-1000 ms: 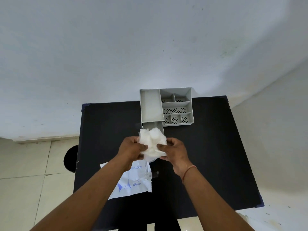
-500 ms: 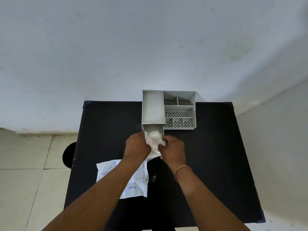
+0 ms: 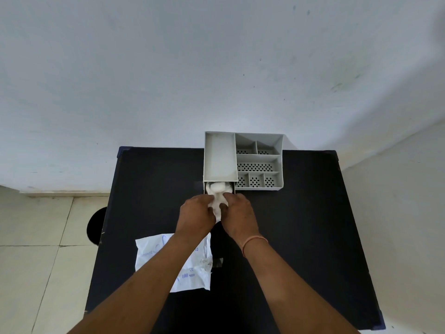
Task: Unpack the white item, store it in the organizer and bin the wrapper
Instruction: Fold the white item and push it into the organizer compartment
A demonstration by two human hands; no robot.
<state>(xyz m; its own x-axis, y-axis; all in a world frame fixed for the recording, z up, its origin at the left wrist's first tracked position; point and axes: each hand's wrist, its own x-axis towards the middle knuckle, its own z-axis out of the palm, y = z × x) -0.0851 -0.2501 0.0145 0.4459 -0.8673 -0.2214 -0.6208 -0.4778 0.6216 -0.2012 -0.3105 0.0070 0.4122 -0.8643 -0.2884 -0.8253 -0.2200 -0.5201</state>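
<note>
Both hands, left point(image 3: 196, 214) and right point(image 3: 237, 213), close their grip on the white item point(image 3: 218, 200), partly inside the organizer point(image 3: 243, 160) drawer at twelve o'clock; the wrapper point(image 3: 192, 273) lies on the surface point(image 3: 301, 225) at seven o'clock.

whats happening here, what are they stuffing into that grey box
A person is pushing a white bundle into the pulled-out drawer at the front of the grey organizer. The left hand and right hand both grip it; part is in the drawer already. The emptied wrapper lies on the black table, not yet binned.
</note>
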